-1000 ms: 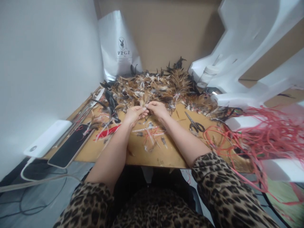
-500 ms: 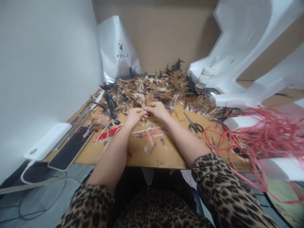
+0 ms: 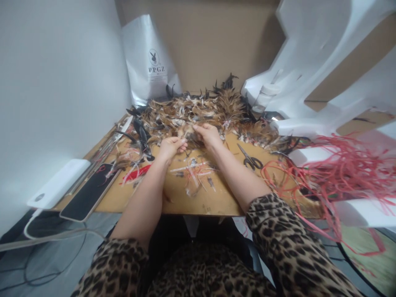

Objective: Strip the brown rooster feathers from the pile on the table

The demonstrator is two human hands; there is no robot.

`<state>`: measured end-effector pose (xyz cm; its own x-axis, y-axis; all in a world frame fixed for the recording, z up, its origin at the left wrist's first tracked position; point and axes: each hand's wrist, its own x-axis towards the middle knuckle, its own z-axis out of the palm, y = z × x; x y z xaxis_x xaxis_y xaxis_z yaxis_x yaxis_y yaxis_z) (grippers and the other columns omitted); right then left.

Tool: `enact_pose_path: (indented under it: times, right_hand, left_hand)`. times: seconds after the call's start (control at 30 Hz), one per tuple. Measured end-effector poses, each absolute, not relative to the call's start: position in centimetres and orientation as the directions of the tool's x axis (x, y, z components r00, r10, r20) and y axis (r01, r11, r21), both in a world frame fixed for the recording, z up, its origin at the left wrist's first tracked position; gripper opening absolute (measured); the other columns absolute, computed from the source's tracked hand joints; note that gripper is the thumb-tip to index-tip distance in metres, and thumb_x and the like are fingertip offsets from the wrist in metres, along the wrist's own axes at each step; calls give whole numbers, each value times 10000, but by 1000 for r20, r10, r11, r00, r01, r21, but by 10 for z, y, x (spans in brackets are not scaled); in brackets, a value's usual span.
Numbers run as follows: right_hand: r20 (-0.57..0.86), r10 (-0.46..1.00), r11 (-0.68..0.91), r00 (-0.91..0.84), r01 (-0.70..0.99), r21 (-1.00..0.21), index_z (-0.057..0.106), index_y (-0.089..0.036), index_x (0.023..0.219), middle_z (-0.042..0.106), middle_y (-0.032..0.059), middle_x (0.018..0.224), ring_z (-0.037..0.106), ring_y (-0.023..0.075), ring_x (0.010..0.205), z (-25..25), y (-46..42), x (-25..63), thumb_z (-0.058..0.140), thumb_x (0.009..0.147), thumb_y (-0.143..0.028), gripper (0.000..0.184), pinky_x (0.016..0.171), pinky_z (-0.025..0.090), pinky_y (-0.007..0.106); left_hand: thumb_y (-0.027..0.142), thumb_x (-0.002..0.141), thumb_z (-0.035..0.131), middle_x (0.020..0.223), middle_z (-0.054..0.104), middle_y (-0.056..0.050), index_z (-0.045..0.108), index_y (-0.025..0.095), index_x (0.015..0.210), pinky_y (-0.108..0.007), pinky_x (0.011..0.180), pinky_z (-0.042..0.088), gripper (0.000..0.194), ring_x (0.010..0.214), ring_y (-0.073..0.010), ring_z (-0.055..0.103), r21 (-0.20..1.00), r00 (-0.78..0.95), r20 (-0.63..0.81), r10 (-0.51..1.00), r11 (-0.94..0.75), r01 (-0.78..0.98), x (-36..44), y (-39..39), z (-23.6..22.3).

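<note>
At the near edge of a heap of brown, white and black feathers (image 3: 192,109), my two hands work close together. My left hand (image 3: 172,149) is closed in a pinch on the lower end of a small tan feather (image 3: 185,131). Higher and to the right, my right hand (image 3: 208,135) has its thumb and forefinger pinched at the same feather's upper side. The exact grip points are small and partly hidden. Below the hands lie white and pink ribbon scraps (image 3: 193,175), with bits of feather among them. Black-handled scissors (image 3: 252,160) rest to the right of my right forearm.
On the left are a phone (image 3: 89,192), a white power bank (image 3: 58,183) with a cable, and a red strip (image 3: 137,173). Tangled pink ribbon (image 3: 355,173) spreads over white foam on the right. A silver bag (image 3: 151,62) and clear jar (image 3: 265,97) stand behind.
My hands, which met at the fingertips, have parted: the left moved down and left, the right slightly up. The feather now shows between them. The view has shifted slightly.
</note>
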<state>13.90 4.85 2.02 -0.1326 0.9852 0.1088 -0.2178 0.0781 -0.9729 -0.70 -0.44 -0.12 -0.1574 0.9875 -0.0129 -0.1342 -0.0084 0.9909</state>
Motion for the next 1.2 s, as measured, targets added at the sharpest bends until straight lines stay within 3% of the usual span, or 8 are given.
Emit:
enact_pose_path:
  times: [0.1,0.23,0.33,0.5,0.6,0.73,1.0,1.2]
  right_hand:
    - [125,990,111,-62,-187,-976,578,-153,636,451,-66,433,320,49,394,23,58,149,677,573,-362,240,417,229,210]
    - [206,955,246,-212,186,-951,647,-125,642,563,-17,537,421,66,483,23,61,161,649,603,-295,175,511,335,217]
    - [201,909,364,-366,457,-812,661,-128,627,620,12,611,508,95,567,22,57,163,622,640,-265,143,580,377,223]
    - [167,901,432,-401,786,-442,677,-187,783,681,37,776,603,160,740,19,41,154,600,695,-329,184,677,417,249]
    - [188,900,431,-393,867,-249,648,-198,959,669,88,971,608,217,882,12,34,146,575,729,-420,327,746,438,295]
    - [182,899,425,-399,894,-139,647,-179,974,644,126,1000,602,244,917,4,33,145,475,795,-271,266,753,443,314]
    - [298,823,563,-484,764,-316,684,-195,894,616,65,977,580,179,877,12,53,173,501,719,-165,255,806,437,270]
    - [314,873,483,-374,565,-670,671,-128,955,658,55,940,591,136,810,8,64,176,527,664,-109,325,776,452,243]
  left_hand:
    - [237,635,737,591,642,-38,651,93,645,-136,465,421,168,467,-41,540,963,-221,-53,974,-9,-269,-11,-3,1]
    - [205,655,726,613,647,-32,641,90,685,-120,465,416,146,476,-29,543,932,-291,-74,954,-38,-361,-12,-2,5]
    - [190,672,712,625,649,-25,642,90,731,-115,459,412,135,473,-24,542,913,-339,-85,937,-62,-403,-14,-1,4]
    - [160,679,701,612,646,-29,638,78,740,-113,444,399,119,464,-25,535,887,-358,-81,930,-96,-451,-16,2,2]
    - [160,676,703,613,647,-31,638,80,733,-118,437,395,118,456,-27,531,885,-353,-84,932,-93,-456,-16,2,1]
    - [154,693,685,615,648,-31,641,81,733,-122,436,393,95,456,-28,533,888,-354,-101,930,-76,-453,-14,1,2]
    - [151,689,683,620,647,-16,631,94,708,-119,435,379,79,462,-23,529,877,-358,-125,925,-66,-475,-15,1,2]
    - [149,705,660,621,649,-20,638,96,722,-123,437,377,61,459,-23,522,864,-350,-134,927,-63,-499,-15,2,1]
